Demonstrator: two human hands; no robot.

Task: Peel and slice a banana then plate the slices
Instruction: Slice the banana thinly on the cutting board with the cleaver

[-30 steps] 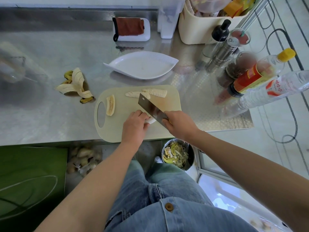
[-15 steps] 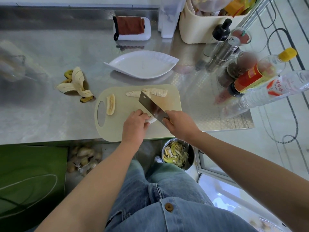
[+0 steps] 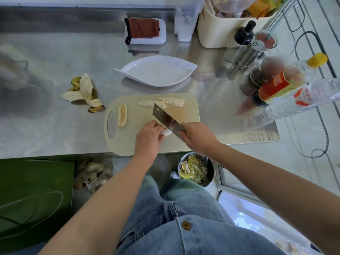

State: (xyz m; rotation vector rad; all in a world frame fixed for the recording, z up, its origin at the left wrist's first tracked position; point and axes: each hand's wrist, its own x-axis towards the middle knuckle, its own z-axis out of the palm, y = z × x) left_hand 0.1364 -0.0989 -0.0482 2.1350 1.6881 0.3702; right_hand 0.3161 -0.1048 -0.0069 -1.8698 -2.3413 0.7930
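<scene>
Little has moved since a second ago: your right hand [image 3: 197, 138] still grips the cleaver [image 3: 166, 119], and your left hand [image 3: 148, 138] still holds the pale banana piece [image 3: 167, 133] under curled fingers on the cutting board [image 3: 139, 115]. Fanned slices [image 3: 171, 101] lie at its far edge, and a half [image 3: 122, 115] lies beside its handle hole.

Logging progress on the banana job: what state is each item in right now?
left hand: holds banana piece on cutting board
right hand: grips cleaver
cleaver: tilted, edge at banana piece
banana piece: peeled, mostly hidden under left hand
sliced banana: fanned along board's far edge
banana half: unsliced, by the handle hole
plate: no slices on it
peel: removed, lying left of board
</scene>
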